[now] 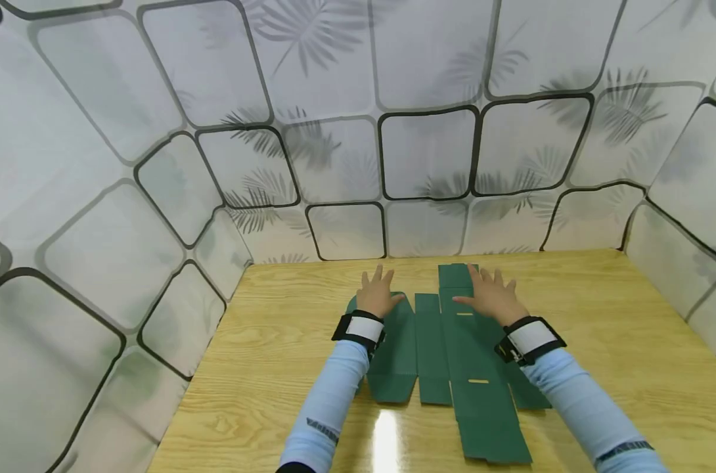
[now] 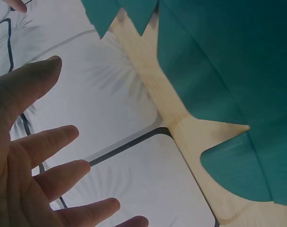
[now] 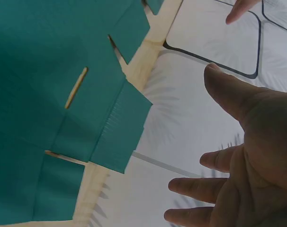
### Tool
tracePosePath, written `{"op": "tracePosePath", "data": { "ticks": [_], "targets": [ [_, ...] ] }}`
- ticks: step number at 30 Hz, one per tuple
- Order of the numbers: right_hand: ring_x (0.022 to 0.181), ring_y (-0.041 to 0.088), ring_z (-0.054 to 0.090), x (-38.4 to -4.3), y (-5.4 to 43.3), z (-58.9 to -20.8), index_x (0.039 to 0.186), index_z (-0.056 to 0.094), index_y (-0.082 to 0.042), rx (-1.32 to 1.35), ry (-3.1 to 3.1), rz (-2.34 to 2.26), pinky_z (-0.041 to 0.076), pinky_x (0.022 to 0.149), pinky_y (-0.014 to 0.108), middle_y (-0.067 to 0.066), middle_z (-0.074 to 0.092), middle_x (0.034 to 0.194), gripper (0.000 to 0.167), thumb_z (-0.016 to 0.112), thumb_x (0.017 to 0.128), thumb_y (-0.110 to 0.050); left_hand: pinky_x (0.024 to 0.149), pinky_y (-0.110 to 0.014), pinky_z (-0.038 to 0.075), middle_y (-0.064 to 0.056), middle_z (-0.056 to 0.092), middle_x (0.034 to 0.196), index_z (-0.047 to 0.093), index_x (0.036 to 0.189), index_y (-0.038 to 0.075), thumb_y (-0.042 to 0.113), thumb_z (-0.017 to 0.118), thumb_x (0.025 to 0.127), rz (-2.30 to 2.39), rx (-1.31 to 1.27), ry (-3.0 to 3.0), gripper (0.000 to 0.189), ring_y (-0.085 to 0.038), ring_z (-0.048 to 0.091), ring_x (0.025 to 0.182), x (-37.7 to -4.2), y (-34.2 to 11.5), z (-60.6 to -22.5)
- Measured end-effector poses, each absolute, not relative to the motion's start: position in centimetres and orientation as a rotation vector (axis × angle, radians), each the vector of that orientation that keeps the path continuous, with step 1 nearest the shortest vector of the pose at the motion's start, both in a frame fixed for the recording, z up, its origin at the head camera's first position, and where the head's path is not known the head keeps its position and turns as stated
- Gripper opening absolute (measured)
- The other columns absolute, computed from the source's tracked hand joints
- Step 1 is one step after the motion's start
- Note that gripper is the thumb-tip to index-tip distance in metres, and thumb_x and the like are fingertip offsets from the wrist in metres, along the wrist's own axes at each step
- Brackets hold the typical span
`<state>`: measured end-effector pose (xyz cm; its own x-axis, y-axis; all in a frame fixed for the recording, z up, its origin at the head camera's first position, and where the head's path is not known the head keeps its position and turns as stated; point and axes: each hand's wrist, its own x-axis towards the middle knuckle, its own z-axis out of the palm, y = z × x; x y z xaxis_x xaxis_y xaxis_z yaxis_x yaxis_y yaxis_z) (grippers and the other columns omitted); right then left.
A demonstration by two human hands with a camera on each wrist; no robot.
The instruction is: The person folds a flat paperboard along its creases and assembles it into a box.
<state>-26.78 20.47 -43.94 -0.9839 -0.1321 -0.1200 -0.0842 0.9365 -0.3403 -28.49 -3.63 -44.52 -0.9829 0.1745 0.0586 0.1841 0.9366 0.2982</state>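
A flat, unfolded green cardboard box blank [image 1: 479, 401] lies on the wooden table, with flaps, creases and narrow slots cut in it. My left hand [image 1: 377, 297] hovers above its left flap, fingers spread. Above the right part of the blank my right hand [image 1: 492, 295] is held with its fingers apart. Neither hand grips anything. In the left wrist view the left hand [image 2: 53, 175] shows separate from the green cardboard [image 2: 228, 61]. The right wrist view likewise shows the right hand [image 3: 243, 165] apart from the slotted cardboard [image 3: 49, 94].
The wooden table [image 1: 263, 394] extends on both sides of the blank. A pale curtain [image 1: 334, 157] with dark rounded squares and leaf prints hangs behind the table and along its sides. Both wrists carry black straps, over light blue sleeves [image 1: 328, 381].
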Motion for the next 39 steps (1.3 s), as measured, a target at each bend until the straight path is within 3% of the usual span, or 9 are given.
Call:
{"op": "tracePosePath", "data": {
  "ticks": [12, 14, 17, 19, 22, 25, 28, 29, 39],
  "targets": [
    [0.133, 0.064, 0.02, -25.3, 20.9, -46.9, 0.147, 0.029, 0.008, -0.128, 2.832, -0.347, 0.018, 0.102, 0.078, 0.037, 0.034, 0.145, 0.089, 0.066, 0.089, -0.047, 0.091, -0.061, 0.048, -0.012, 0.039, 0.153, 0.055, 0.138, 0.015, 0.038, 0.072, 0.087, -0.446, -0.199, -3.211, 0.059, -0.047, 0.037, 0.136, -28.0, -4.9, -48.8],
    [0.131, 0.065, 0.024, -25.1, 21.1, -47.1, 0.144, 0.034, 0.01, -0.104, 2.768, -0.305, 0.019, 0.1, 0.079, 0.038, 0.035, 0.144, 0.091, 0.07, 0.084, -0.049, 0.096, -0.059, 0.046, -0.012, 0.043, 0.15, 0.055, 0.138, 0.015, 0.039, 0.073, 0.086, -0.411, -0.221, -3.25, 0.06, -0.044, 0.041, 0.134, -28.8, -5.2, -50.5],
    [0.127, 0.068, 0.027, -24.8, 21.2, -47.3, 0.141, 0.038, 0.011, -0.083, 2.688, -0.256, 0.02, 0.098, 0.08, 0.039, 0.03, 0.146, 0.099, 0.078, 0.075, -0.051, 0.101, -0.054, 0.044, -0.012, 0.05, 0.145, 0.054, 0.14, 0.021, 0.052, 0.07, 0.084, -0.318, -0.325, -3.242, 0.066, -0.043, 0.049, 0.128, -32.1, -6.2, -56.6],
    [0.126, 0.07, 0.025, -24.6, 21.1, -47.2, 0.142, 0.036, 0.011, -0.088, 2.662, -0.241, 0.02, 0.096, 0.081, 0.039, 0.024, 0.148, 0.106, 0.083, 0.069, -0.05, 0.104, -0.052, 0.042, -0.012, 0.052, 0.143, 0.051, 0.142, 0.024, 0.055, 0.07, 0.082, -0.27, -0.365, -3.261, 0.07, -0.042, 0.05, 0.127, -32.9, -6.4, -57.9],
    [0.125, 0.074, 0.019, -24.2, 21.0, -47.1, 0.145, 0.03, 0.011, -0.095, 2.645, -0.243, 0.02, 0.095, 0.082, 0.04, 0.017, 0.151, 0.118, 0.089, 0.061, -0.048, 0.103, -0.052, 0.043, -0.012, 0.05, 0.145, 0.048, 0.144, 0.024, 0.053, 0.07, 0.083, -0.238, -0.403, -3.291, 0.071, -0.043, 0.05, 0.127, -32.6, -6.6, -57.3],
    [0.125, 0.076, 0.012, -23.9, 21.1, -47.3, 0.147, 0.026, 0.01, -0.119, 2.637, -0.245, 0.019, 0.094, 0.083, 0.04, 0.011, 0.152, 0.125, 0.091, 0.058, -0.047, 0.104, -0.047, 0.043, -0.013, 0.047, 0.147, 0.048, 0.144, 0.018, 0.042, 0.073, 0.085, -0.193, -0.42, -3.368, 0.069, -0.039, 0.05, 0.129, -29.5, -6.3, -52.2],
    [0.125, 0.076, 0.008, -24.1, 21.4, -47.9, 0.148, 0.024, 0.009, -0.167, 2.644, -0.254, 0.022, 0.093, 0.083, 0.038, 0.01, 0.153, 0.127, 0.092, 0.056, -0.047, 0.101, -0.043, 0.046, -0.012, 0.053, 0.142, 0.05, 0.143, 0.016, 0.044, 0.077, 0.08, -0.091, -0.5, -3.349, 0.074, -0.033, 0.056, 0.124, -28.6, -6.7, -51.3],
    [0.125, 0.076, 0.006, -24.3, 21.5, -48.0, 0.148, 0.023, 0.009, -0.187, 2.643, -0.263, 0.023, 0.093, 0.082, 0.038, 0.009, 0.153, 0.128, 0.092, 0.056, -0.046, 0.099, -0.04, 0.048, -0.013, 0.057, 0.138, 0.053, 0.14, 0.012, 0.04, 0.079, 0.079, -0.052, -0.505, -3.362, 0.072, -0.03, 0.058, 0.121, -26.7, -6.4, -48.3],
    [0.13, 0.072, -0.004, -26.6, 22.2, -48.6, 0.151, 0.018, 0.006, -0.39, 2.591, -0.383, 0.018, 0.101, 0.078, 0.036, 0.003, 0.155, 0.124, 0.091, 0.062, -0.037, 0.067, -0.035, 0.057, -0.011, 0.07, 0.111, 0.058, 0.133, 0.009, 0.055, 0.077, 0.075, 0.356, -0.68, -3.206, 0.076, -0.021, 0.069, 0.091, -24.3, -7.3, -47.7]
  ]
}}
